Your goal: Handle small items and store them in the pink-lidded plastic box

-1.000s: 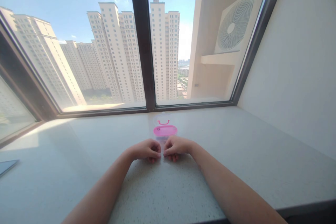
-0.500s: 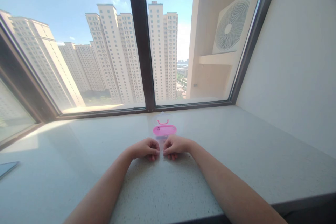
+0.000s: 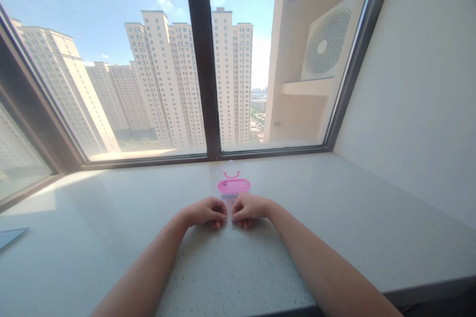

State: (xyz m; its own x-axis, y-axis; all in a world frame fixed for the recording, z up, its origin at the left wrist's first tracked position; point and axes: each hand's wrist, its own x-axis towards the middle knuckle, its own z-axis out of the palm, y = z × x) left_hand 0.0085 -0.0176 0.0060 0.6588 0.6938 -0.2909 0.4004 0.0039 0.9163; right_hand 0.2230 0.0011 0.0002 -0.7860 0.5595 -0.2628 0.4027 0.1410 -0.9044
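Side by side over the pale speckled sill, my left hand (image 3: 210, 212) and my right hand (image 3: 248, 210) face each other with a narrow gap between them. Each has thumb and forefinger pressed together in a pinch. Whatever they hold, if anything, is too small to make out. Just beyond the fingers lies a pink oval tray-like box (image 3: 234, 186) with a small dark ring-shaped thing at its left end. Behind it stands a clear lid (image 3: 220, 172) with a pink handle (image 3: 232, 175). My hands partly cover the box's near side.
A dark-framed window (image 3: 211, 109) rises behind the sill (image 3: 334, 218), with a white wall (image 3: 416, 94) on the right. At the far left edge lies a flat, bluish, glassy-looking object (image 3: 11, 237). The sill's dark front edge (image 3: 427, 290) shows at lower right.
Both hands keep nearly the same pinched pose and place. The whole view has shifted down slightly; the box and its lid stay where they were on the sill.
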